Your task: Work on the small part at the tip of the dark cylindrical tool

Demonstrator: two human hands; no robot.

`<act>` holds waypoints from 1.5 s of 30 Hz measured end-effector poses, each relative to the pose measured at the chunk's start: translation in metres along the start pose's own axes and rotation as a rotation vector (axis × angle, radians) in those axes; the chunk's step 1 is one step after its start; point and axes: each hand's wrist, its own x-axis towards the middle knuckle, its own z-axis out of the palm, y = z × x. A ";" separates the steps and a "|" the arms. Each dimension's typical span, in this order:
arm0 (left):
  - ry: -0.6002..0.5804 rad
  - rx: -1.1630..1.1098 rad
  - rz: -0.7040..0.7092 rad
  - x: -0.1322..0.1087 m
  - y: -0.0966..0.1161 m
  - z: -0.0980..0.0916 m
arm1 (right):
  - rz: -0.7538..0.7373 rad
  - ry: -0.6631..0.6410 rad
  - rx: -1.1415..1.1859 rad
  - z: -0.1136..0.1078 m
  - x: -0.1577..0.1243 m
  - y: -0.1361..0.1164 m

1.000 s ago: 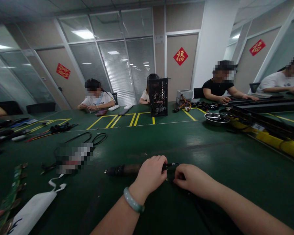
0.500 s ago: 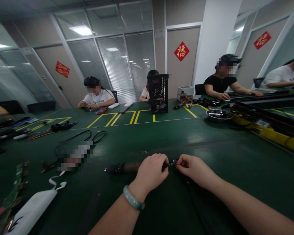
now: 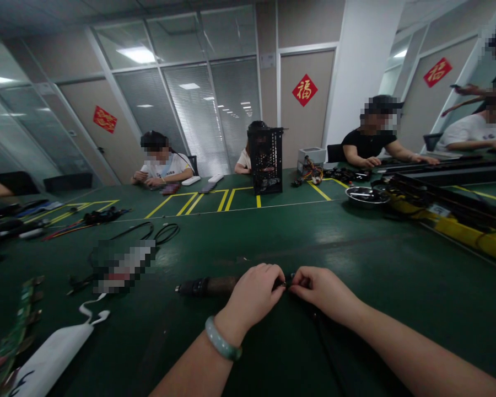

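Observation:
A dark electric screwdriver (image 3: pixel 221 286) lies across the green table, its metal tip pointing left. My left hand (image 3: pixel 256 289), with a jade-green bangle at the wrist, is closed around the screwdriver's rear end. My right hand (image 3: pixel 324 289) pinches a small black cable plug (image 3: pixel 290 279) right at that rear end. The fingertips of both hands nearly meet and mostly hide the joint, so I cannot tell how far the plug sits in. From below my right hand a black cable (image 3: pixel 326 342) runs toward me.
Left lie a white pouch (image 3: pixel 53 353), a green circuit board (image 3: pixel 22 320) beside another person's fingers, and black cables (image 3: pixel 167 231). A black computer case (image 3: pixel 267 162), power supply (image 3: pixel 312 160) and metal bowl (image 3: pixel 366 196) stand farther back. Several people sit around the table.
My right hand has moved left, closing the small gap between plug and screwdriver end. My left hand stays nearly in place. Another person's arms now show at far right.

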 end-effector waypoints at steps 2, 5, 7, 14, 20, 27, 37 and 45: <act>0.007 0.006 0.005 0.000 0.002 0.001 | 0.001 0.004 0.005 0.001 0.000 0.002; 0.022 0.030 -0.006 0.001 0.006 0.002 | 0.005 0.004 0.043 0.001 0.001 0.005; 0.026 0.037 -0.024 0.001 0.008 0.001 | 0.006 0.000 0.062 0.001 0.002 0.005; 0.016 0.018 -0.054 0.001 0.009 -0.002 | -0.025 -0.008 0.115 0.000 0.003 0.009; 0.030 0.019 -0.093 0.003 0.011 0.001 | -0.010 -0.007 0.122 0.005 0.009 0.015; 0.049 0.019 -0.068 0.001 0.011 0.002 | -0.039 0.020 0.081 0.005 0.008 0.013; 0.030 0.028 -0.034 0.002 0.012 0.001 | -0.040 0.020 0.071 0.007 0.006 0.013; 0.060 0.018 0.001 0.001 0.009 0.001 | -0.033 0.015 0.067 0.004 0.005 0.011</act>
